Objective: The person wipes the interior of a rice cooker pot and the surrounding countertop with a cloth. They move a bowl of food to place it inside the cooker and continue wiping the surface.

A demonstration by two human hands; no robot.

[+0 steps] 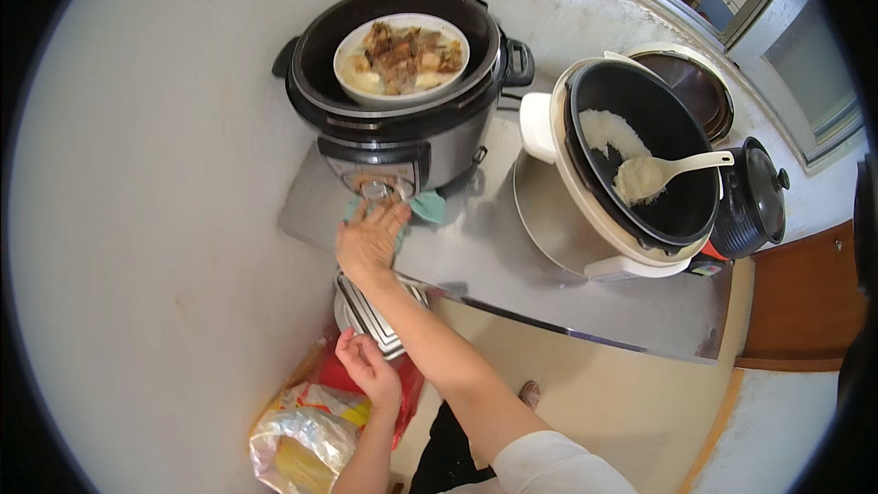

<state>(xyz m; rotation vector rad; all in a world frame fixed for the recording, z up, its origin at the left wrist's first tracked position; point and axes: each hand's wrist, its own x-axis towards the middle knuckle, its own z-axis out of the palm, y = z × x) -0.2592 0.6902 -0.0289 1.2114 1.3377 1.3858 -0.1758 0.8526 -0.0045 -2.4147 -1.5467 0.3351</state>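
My right hand [370, 237] lies palm down on a green cloth [429, 207], pressing it against the stainless steel tabletop [473, 267]. Parts of the cloth show on both sides of my fingers. Right above them is the control panel of an electric pressure cooker [398, 168]. Its lid is off, and a white bowl [346, 79] of cooked food in pale broth rests in its dark pot. My left hand [370, 367] hangs below the table edge, empty, its fingers loosely curled and slightly apart.
A large rice cooker [549, 213] on the right holds white rice [610, 130] and a white rice paddle [693, 162]. Behind it stands a round lid [686, 86], beside it a black lidded pot [744, 199]. A plastic bag [309, 436] sits below by the wall [171, 219].
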